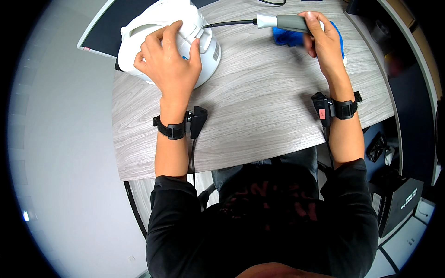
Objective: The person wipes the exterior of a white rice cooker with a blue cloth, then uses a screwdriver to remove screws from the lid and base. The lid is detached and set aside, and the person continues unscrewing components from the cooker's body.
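Observation:
My left hand (pixel 169 62) grips the top of a white rounded appliance (pixel 136 51) at the back left, with curled fingers and the thumb near its raised fittings. My right hand (pixel 324 46) holds a grey-and-white handled tool (pixel 289 23), like a screwdriver, roughly level; its long black shaft reaches left into the appliance beside my left fingertips. The exact contact point of its tip is hard to make out. A blue cloth (pixel 282 37) lies behind my right hand.
The grey wood-grain desk (pixel 259 111) has a dark screen (pixel 95 32) at the back left, a black cable along the back, and shelving (pixel 384 74) on the right. Black devices are strapped to both wrists, with cables hanging down. A black box (pixel 396 204) stands low at the right.

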`<state>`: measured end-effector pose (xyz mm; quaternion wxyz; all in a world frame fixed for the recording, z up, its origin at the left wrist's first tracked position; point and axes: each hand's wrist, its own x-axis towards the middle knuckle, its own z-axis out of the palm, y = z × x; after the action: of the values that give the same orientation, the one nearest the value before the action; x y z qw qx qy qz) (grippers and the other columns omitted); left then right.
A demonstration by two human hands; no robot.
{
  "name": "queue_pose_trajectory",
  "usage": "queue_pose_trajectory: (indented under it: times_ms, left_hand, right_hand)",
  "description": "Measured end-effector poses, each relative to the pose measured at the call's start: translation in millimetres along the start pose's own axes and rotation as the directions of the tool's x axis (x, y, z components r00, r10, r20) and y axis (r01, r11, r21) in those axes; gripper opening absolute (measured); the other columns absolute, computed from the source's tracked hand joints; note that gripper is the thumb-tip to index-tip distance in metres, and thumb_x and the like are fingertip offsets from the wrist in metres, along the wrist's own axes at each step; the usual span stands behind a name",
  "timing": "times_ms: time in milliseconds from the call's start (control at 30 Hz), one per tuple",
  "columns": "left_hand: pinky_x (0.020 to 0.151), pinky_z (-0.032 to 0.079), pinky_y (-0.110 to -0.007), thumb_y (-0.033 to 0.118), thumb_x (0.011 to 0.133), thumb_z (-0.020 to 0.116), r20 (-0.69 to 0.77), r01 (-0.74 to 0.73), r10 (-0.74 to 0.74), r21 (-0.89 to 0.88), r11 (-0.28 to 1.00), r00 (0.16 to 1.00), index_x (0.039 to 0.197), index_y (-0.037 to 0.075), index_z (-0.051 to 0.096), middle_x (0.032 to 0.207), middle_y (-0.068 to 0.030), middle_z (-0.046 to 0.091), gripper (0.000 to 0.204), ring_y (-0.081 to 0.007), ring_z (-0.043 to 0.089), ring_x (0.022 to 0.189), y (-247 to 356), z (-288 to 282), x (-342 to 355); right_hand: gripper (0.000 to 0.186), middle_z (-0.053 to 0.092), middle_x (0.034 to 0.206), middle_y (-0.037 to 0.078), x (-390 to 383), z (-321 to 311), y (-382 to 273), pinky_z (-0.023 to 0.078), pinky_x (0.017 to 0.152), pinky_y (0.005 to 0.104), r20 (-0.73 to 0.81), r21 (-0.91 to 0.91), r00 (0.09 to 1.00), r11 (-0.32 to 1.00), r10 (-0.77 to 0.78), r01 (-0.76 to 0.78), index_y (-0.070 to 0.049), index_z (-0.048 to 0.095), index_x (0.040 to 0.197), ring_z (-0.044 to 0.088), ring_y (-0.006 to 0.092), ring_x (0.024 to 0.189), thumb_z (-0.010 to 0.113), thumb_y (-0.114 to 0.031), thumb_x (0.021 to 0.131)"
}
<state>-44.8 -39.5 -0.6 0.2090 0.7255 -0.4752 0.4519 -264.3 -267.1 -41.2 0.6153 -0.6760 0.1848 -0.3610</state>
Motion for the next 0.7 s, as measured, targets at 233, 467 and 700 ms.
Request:
queue_pose_trajectory:
  times_ms: [233,467,700]
  left_hand:
    - [0.095,0.027,-0.043,0.031,0.074,0.083,-0.006,-0.012,0.012,-0.004,1.000,1.000,0.120,0.017,0.068,0.113,-0.0032,0.061,0.051,-0.0216,0.053,0.109,-1.3,2.5,-0.7]
    - [0.095,0.027,-0.044,0.031,0.074,0.083,0.001,-0.003,0.003,0.006,1.000,1.000,0.121,0.017,0.068,0.113,-0.0032,0.061,0.051,-0.0216,0.053,0.110,-0.3,0.7,-0.6]
    - [0.094,0.027,-0.040,0.037,0.073,0.084,-0.014,-0.048,0.049,0.039,0.998,0.999,0.122,0.019,0.069,0.109,-0.0036,0.057,0.054,-0.0210,0.053,0.104,-4.0,2.9,-0.1]
  right_hand:
    - [0.041,0.056,0.062,-0.002,-0.5,26.6,5.3,0.035,0.045,0.0205,-0.207,0.241,0.957,0.937,-0.205,0.253,-0.009,0.064,0.121,0.051,0.0056,0.049,0.063,-0.042,0.099]
    - [0.046,0.058,0.072,-0.001,-3.8,4.6,-6.3,0.042,0.054,0.0215,-0.043,0.000,0.999,1.000,-0.026,0.026,-0.009,0.058,0.131,0.055,0.0068,0.059,0.067,-0.037,0.096]
    - [0.048,0.056,0.069,-0.001,-3.8,18.8,3.8,0.039,0.049,0.0212,-0.140,0.170,0.984,0.976,-0.111,0.134,-0.008,0.058,0.130,0.051,0.0054,0.054,0.070,-0.038,0.094]
